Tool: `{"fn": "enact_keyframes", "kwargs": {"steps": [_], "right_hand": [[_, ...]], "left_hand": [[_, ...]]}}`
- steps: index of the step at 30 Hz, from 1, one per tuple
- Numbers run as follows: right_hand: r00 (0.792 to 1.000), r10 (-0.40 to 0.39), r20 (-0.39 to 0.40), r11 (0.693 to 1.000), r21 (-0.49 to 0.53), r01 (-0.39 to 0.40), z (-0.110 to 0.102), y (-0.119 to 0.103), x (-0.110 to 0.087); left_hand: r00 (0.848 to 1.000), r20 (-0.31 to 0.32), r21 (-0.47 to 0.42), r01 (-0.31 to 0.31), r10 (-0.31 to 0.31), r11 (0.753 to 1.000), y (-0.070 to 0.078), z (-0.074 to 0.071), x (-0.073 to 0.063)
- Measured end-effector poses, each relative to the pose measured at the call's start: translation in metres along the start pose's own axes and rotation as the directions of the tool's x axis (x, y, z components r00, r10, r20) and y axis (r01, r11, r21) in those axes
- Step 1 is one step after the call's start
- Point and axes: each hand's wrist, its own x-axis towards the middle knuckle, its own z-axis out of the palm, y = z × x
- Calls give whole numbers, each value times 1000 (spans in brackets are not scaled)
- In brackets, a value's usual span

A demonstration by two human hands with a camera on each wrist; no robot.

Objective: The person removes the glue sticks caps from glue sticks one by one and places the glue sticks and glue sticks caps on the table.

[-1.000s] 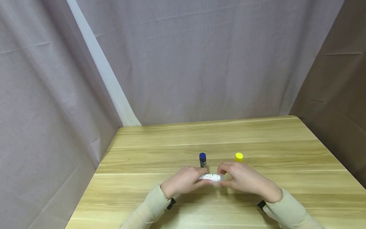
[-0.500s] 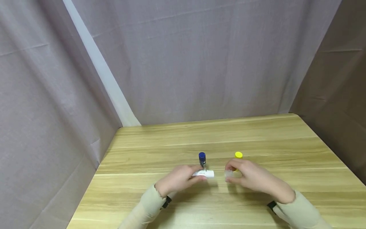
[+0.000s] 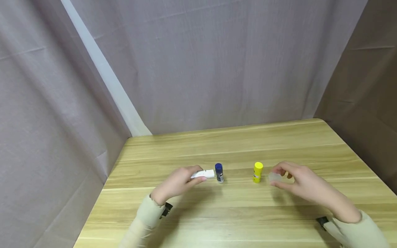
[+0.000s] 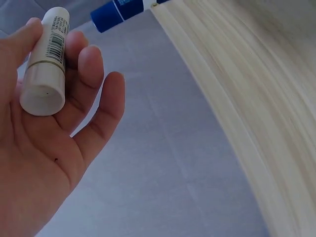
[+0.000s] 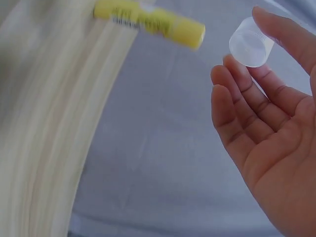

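Observation:
My left hand [image 3: 176, 182] holds a white glue stick [image 3: 206, 174] above the table, lying nearly level with its capless end toward the right. In the left wrist view, thumb and fingers pinch that glue stick [image 4: 51, 44], and a barcode shows on its side. To the right, my right hand [image 3: 305, 181] pinches a clear frosted cap [image 5: 250, 43] between thumb and fingertips, apart from the white tube. Between the hands, a blue glue stick [image 3: 219, 173] and a yellow glue stick [image 3: 257, 172] stand upright with a gap between them.
The wooden table [image 3: 235, 220] reaches back to a grey curtain [image 3: 217, 69]. More fabric [image 3: 369, 103] hangs at the right, close to the table's side edge.
The cap has come off the white glue stick. My left hand has moved left with the tube and my right hand right with the cap, baring the blue and yellow sticks.

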Motion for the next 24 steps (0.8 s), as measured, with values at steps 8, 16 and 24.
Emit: {"fn": "enact_keyframes", "kwargs": {"steps": [8, 16, 24], "right_hand": [[995, 65, -72, 996, -61, -69, -22, 13, -12], [994, 54, -93, 995, -73, -61, -31, 20, -16], [992, 62, -106, 994, -84, -71, -36, 24, -17]], "left_hand": [[1000, 11, 7, 25, -25, 1000, -1, 0, -8], [998, 56, -7, -18, 18, 1000, 1, 8, -8], [998, 58, -21, -16, 18, 1000, 3, 9, -10]]}}
